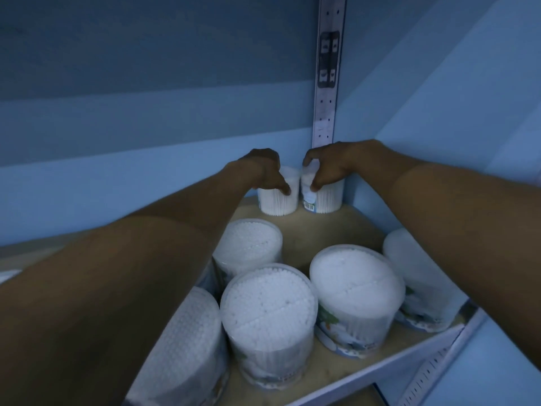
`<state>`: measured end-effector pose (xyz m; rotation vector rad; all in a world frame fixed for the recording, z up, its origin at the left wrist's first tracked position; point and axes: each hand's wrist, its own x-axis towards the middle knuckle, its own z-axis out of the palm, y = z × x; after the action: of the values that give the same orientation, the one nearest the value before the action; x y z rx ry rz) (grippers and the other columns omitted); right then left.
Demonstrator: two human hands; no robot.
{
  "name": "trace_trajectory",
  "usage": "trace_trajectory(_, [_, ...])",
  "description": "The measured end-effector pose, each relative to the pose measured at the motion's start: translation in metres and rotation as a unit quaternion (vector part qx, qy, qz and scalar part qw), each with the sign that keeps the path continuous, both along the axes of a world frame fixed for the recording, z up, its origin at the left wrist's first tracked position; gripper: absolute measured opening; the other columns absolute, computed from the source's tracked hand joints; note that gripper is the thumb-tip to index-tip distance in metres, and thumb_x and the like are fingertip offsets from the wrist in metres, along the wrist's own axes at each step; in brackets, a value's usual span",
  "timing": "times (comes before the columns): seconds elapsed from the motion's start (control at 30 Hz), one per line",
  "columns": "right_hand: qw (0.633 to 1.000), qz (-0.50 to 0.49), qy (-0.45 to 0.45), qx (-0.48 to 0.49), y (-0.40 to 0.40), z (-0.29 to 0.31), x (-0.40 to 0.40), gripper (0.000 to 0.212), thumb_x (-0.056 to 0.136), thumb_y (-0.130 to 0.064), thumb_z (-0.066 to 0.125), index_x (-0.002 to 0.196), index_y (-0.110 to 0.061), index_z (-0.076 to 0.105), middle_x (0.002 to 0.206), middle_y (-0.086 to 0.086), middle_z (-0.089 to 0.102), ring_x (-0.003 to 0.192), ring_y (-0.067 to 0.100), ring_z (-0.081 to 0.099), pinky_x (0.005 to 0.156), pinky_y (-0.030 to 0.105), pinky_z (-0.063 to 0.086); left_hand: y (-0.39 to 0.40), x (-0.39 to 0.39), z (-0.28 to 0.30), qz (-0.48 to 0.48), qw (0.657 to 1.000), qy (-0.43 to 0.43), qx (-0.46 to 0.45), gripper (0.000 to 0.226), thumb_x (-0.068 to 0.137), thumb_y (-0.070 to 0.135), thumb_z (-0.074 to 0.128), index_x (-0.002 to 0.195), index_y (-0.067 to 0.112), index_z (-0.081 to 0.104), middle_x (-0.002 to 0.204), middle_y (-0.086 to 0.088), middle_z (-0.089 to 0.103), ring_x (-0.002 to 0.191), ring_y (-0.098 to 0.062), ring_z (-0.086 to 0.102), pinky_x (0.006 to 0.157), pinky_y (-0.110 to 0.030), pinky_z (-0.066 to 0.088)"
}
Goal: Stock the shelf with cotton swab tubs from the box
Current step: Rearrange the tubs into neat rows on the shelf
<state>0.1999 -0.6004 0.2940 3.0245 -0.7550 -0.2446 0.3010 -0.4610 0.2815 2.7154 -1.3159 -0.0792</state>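
Our hands, left (263, 171) and right (328, 168), each grip a swab tub (278, 200) (325, 200) at the shelf's (328, 230) dim, apparently blue-walled back corner.

Perforated metal upright (328, 68) w/ clip, blue back wall (146, 83)

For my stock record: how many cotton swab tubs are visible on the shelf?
7. Two at the back corner: one under the left hand at, one under the right hand at. Five nearer. The arms may hide more.
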Motion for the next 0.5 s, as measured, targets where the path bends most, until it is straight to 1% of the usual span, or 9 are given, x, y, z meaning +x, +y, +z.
trace_trajectory(0.1, [1.000, 0.008, -0.002, 0.008, 0.007, 0.003, -0.012, 0.073, 0.083, -0.050, 0.073, 0.146, -0.034, 0.040, 0.156, 0.001, 0.037, 0.138, 0.027, 0.041, 0.110, 0.042, 0.039, 0.012, -0.013, 0.002, -0.015, 1.000, -0.008, 0.013, 0.072, 0.077, 0.053, 0.078, 0.131, 0.013, 0.053, 0.136, -0.006, 0.053, 0.119, -0.025, 0.054, 0.087, -0.029, 0.043])
trace_trajectory(0.27, [1.000, 0.013, 0.006, 0.003, 0.021, 0.006, -0.035, 0.071, 0.082, -0.055, 0.071, 0.145, -0.035, 0.044, 0.155, -0.002, 0.040, 0.138, 0.024, 0.042, 0.110, 0.039, 0.039, 0.029, -0.033, 0.008, -0.018, 0.999, 0.004, 0.028, 0.070, 0.079, 0.055, 0.075, 0.134, 0.017, 0.054, 0.138, -0.004, 0.053, 0.121, -0.024, 0.053, 0.091, -0.030, 0.044])
trace_trajectory(0.4, [1.000, 0.017, 0.016, 0.006, 0.031, 0.009, -0.055, 0.069, 0.083, -0.057, 0.069, 0.144, -0.037, 0.044, 0.154, -0.004, 0.040, 0.138, 0.023, 0.042, 0.111, 0.039, 0.038, 0.042, -0.049, 0.014, -0.020, 0.999, 0.017, 0.040, 0.067, 0.078, 0.058, 0.074, 0.129, 0.019, 0.057, 0.133, -0.002, 0.055, 0.117, -0.023, 0.054, 0.090, -0.031, 0.045])
trace_trajectory(0.5, [1.000, 0.015, 0.014, 0.016, 0.039, 0.012, -0.068, 0.067, 0.083, -0.057, 0.069, 0.143, -0.037, 0.045, 0.154, -0.005, 0.040, 0.137, 0.022, 0.042, 0.110, 0.037, 0.039, 0.049, -0.059, 0.016, -0.019, 0.998, 0.032, 0.041, 0.064, 0.076, 0.060, 0.075, 0.124, 0.021, 0.059, 0.128, -0.001, 0.057, 0.110, -0.022, 0.058, 0.087, -0.032, 0.049])
